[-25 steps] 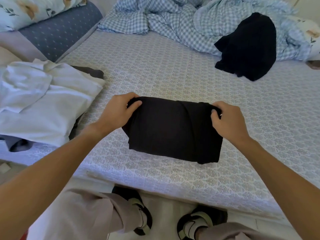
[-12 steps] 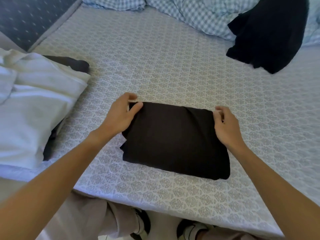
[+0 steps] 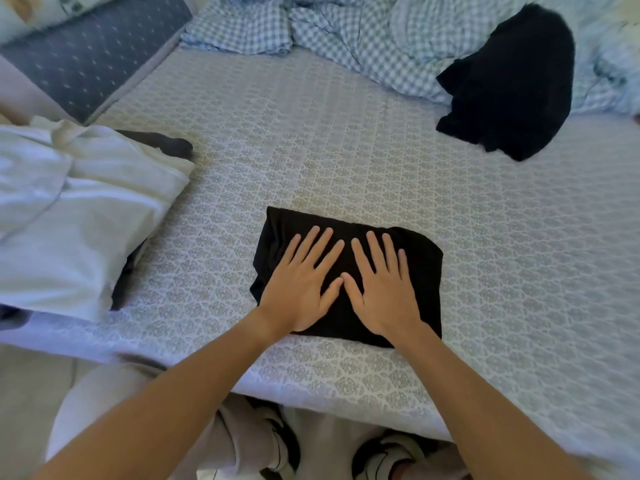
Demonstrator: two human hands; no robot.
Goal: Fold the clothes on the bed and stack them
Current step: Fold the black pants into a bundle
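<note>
A black garment point(image 3: 420, 271), folded into a compact rectangle, lies near the front edge of the bed point(image 3: 346, 140). My left hand point(image 3: 304, 282) and my right hand point(image 3: 381, 285) rest flat on top of it, side by side, fingers spread, thumbs almost touching. Neither hand grips the cloth. A second black garment point(image 3: 509, 88) lies crumpled at the back right, partly on the checked bedding. At the left edge sits a pile of white clothes point(image 3: 69, 216) with a dark piece point(image 3: 166, 145) showing under it.
Blue checked bedding point(image 3: 311, 32) is bunched along the back of the bed. A dark blue dotted cushion point(image 3: 90, 53) lies at the back left. The patterned sheet shows between the garments. My legs and shoes point(image 3: 381, 455) stand against the front edge.
Both hands let go of the folded garment's far corners and came down flat on its top, close together. The view shifted a little.
</note>
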